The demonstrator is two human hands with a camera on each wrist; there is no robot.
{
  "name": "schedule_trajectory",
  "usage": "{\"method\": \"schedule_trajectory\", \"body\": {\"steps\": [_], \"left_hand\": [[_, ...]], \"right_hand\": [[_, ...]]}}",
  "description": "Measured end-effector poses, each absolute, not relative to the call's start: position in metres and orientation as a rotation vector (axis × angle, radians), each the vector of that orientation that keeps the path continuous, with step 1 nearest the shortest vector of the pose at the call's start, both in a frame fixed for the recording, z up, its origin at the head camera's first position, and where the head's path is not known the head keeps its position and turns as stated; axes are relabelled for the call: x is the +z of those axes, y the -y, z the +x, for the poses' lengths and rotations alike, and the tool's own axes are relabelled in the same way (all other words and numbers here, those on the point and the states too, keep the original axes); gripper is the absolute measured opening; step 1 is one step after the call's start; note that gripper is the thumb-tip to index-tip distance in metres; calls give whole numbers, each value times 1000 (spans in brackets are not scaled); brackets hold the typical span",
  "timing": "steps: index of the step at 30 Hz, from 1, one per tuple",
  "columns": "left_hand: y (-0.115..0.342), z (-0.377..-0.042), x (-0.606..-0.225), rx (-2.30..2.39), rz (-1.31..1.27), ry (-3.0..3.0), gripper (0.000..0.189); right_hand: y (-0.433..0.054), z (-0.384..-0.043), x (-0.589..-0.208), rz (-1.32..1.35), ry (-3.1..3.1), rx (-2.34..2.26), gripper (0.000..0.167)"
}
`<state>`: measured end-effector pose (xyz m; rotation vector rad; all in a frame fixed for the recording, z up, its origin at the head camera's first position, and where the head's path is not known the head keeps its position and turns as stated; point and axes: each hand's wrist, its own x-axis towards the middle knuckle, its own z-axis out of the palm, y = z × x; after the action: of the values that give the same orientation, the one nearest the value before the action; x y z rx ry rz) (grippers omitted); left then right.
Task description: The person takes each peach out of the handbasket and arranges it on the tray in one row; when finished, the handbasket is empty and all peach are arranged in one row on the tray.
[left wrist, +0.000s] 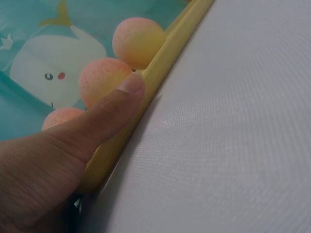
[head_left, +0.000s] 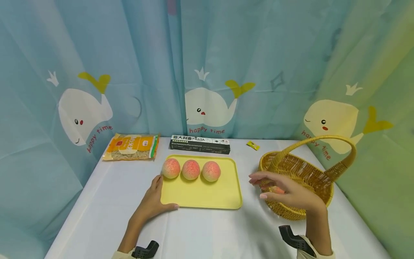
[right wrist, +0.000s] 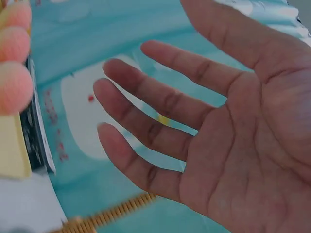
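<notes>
Three pink-and-cream peaches [head_left: 191, 169] stand in a row along the far left of a yellow tray [head_left: 207, 196]. My left hand [head_left: 154, 199] rests at the tray's near left corner, fingers against the left side and thumb along the front. In the left wrist view, the straight thumb [left wrist: 104, 114] touches the tray's rim. Over the left part of a wicker basket [head_left: 318, 180], my right hand [head_left: 289, 190] has its fingers spread and holds nothing. Another peach [head_left: 277, 190] shows in the basket, partly hidden behind that hand.
Behind the tray lies a black pasta box [head_left: 199, 144]. An orange food bag [head_left: 130, 147] is at the back left, and a small yellow packet [head_left: 253, 145] at the back right. The basket's tall handle [head_left: 343, 167] arches up. A whale-print curtain [head_left: 210, 64] encloses the table.
</notes>
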<state>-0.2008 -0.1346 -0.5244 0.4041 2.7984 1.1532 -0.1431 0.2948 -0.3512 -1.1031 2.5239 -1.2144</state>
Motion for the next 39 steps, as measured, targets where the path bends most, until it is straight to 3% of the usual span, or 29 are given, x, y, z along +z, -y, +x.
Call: {"method": "schedule_trajectory", "body": {"steps": [8, 14, 21, 27, 39], "left_hand": [[136, -199, -527, 1160, 393, -2795, 133], [135, -199, -529, 1158, 391, -2796, 135], [134, -199, -524, 1149, 399, -2797, 134], [134, -199, -523, 1143, 414, -2796, 134], [135, -201, -524, 1144, 420, -2799, 134]], "right_hand": [[-330, -134, -353, -1133, -2534, -1164, 48], [-353, -138, -356, -989, -2541, -1232, 46], [-386, -159, -365, -768, -2615, -1316, 48], [-401, -178, -374, -635, -2743, -1103, 48], [-418, -213, -391, -740, -2475, -1034, 54]]}}
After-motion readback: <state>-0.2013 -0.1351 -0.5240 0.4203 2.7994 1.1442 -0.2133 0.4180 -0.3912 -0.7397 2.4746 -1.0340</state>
